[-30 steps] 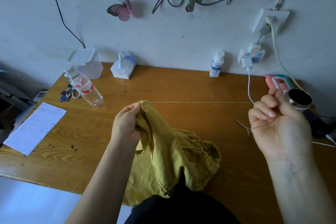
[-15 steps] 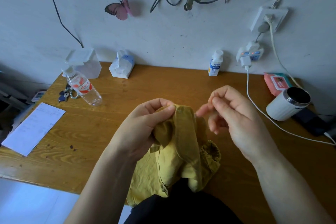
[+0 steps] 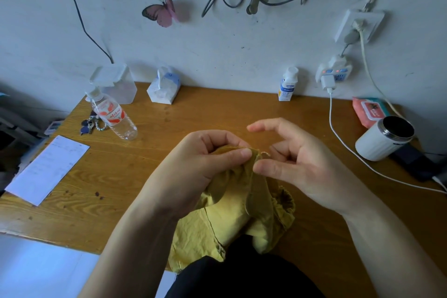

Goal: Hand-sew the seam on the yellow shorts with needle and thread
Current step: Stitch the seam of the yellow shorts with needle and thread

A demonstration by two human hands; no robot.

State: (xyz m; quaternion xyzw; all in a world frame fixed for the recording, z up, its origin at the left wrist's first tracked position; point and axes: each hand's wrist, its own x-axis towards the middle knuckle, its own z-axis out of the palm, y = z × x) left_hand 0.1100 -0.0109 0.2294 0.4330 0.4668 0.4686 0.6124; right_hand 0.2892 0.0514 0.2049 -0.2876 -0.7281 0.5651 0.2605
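A wooden worktop (image 3: 217, 113) fills the middle of the view, and the yellow shorts (image 3: 232, 215) are bunched at its near edge, partly draped toward the lap. The upper fold of the shorts is lifted clear of the wood by the left hand (image 3: 200, 167), whose grip is closed on the cloth: the fold is pinched between the thumb and the curled fingers. The right hand (image 3: 302, 164) is set just beside that fold. Its thumb tip is pressed against the raised edge, the index finger is stretched out above, and the other fingers are half curled. Whether anything is pinched in that grip cannot be told. A short frayed tuft (image 3: 264, 153) is seen at the edge between the 2 hands. No needle or thread can be made out, both being too fine for this view. The task is judged to be under way, mid-stitch at the pinched edge. How much of the seam is closed cannot be read, as it is hidden in the fold; further stitches, a knot and a cut are presumed left.
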